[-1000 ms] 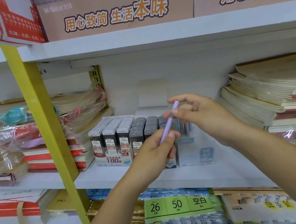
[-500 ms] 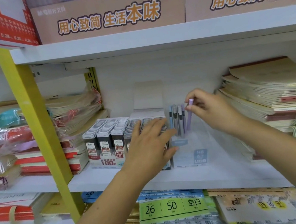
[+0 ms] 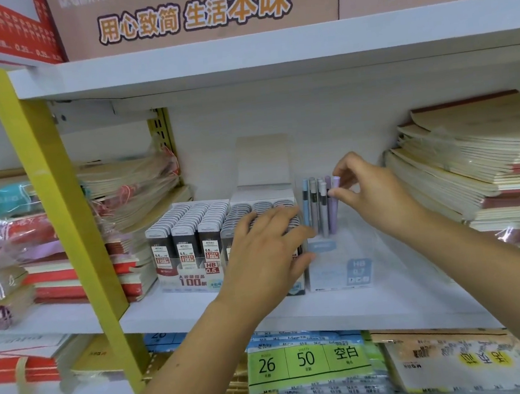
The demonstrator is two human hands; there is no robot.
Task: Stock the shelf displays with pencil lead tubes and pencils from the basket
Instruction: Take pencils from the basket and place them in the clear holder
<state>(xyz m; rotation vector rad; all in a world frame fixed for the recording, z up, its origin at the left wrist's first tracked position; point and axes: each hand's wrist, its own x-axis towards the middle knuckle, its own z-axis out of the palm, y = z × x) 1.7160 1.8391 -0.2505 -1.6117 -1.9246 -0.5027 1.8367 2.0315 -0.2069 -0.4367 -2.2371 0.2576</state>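
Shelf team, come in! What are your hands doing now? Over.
Left hand flat on lead tubes. Right hand pinches purple pencil, upright in clear box. Nothing blocking.

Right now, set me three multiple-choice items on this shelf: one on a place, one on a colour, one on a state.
1. Where does the pencil box stand, relative to the lead tubes? A) to their left B) to their right C) one shelf up
2. The pencil that the right hand pinches is: A) red B) green C) purple
3. The left hand is: A) open, fingers straight B) a fist C) gripping a pencil

Answers:
1 B, the box is right of the tube rows.
2 C, its barrel and cap are pale purple.
3 A, its fingers spread at the tubes, holding nothing.
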